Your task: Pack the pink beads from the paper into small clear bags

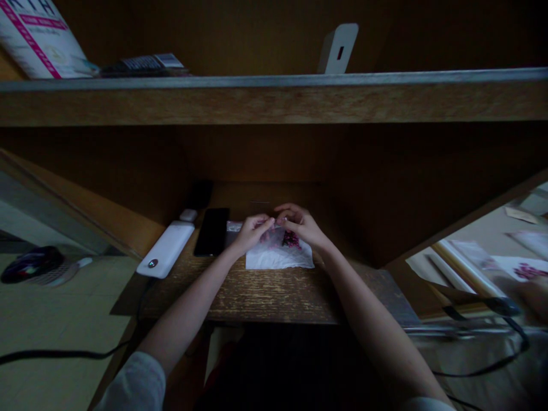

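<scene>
Both hands meet over a white sheet (pixel 274 258) lying on the dark wooden desk (pixel 265 297). My left hand (pixel 253 230) has its fingers pinched together near the sheet's top edge. Fingertip to fingertip with it, my right hand (pixel 301 225) is curled and pinched as well. What they pinch is too small and dim to make out. A small heap of dark pink bits (pixel 291 240) lies on the sheet just under my right hand.
A black phone (pixel 212 230) and a white power bank (pixel 165 249) lie left of the sheet, with a small white case (pixel 188 215) behind them. A wooden shelf (pixel 274 97) overhangs the desk, bearing a book (pixel 40 37) and a white device (pixel 338 48). Cables trail at both sides.
</scene>
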Demonstrator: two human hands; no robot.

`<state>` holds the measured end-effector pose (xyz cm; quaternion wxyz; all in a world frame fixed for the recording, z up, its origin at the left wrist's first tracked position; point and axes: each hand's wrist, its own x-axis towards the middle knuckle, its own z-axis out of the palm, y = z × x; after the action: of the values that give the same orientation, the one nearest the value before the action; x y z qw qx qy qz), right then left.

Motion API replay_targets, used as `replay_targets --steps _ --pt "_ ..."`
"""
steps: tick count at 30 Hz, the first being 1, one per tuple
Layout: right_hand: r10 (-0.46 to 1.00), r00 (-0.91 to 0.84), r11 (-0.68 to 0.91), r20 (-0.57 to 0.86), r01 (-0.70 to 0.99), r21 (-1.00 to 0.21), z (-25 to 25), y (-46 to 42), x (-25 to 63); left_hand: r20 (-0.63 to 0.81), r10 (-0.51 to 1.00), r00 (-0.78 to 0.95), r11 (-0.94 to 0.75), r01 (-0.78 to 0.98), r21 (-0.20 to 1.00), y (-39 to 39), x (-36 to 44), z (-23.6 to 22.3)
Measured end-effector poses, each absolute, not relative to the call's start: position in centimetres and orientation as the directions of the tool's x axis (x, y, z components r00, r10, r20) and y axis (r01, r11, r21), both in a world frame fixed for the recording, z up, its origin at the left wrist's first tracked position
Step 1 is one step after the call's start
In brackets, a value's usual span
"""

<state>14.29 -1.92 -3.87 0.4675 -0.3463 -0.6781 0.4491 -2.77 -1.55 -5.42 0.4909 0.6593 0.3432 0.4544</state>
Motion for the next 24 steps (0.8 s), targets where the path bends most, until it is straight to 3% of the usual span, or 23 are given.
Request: replay_targets --steps 9,19,24 --pt "0.87 -0.325 0.407 0.37 0.052 -0.912 -4.04 -2.24 13.83 0.281 0.896 0.343 -0.312 0.037 0.949 -1.57 -2.81 -5.35" --pt "0.906 -0.296 0.334 0.303 0.059 -0.941 -3.28 -2.24 14.47 0.322 0.91 0.26 -0.333 -0.003 0.943 -1.35 -3.09 -5.41" --pt "0.891 -0.284 0.384 0.354 0.053 -0.922 -3.43 -2.23 14.43 0.345 0.909 0.233 -0.36 0.026 0.932 -1.34 -3.15 -5.48"
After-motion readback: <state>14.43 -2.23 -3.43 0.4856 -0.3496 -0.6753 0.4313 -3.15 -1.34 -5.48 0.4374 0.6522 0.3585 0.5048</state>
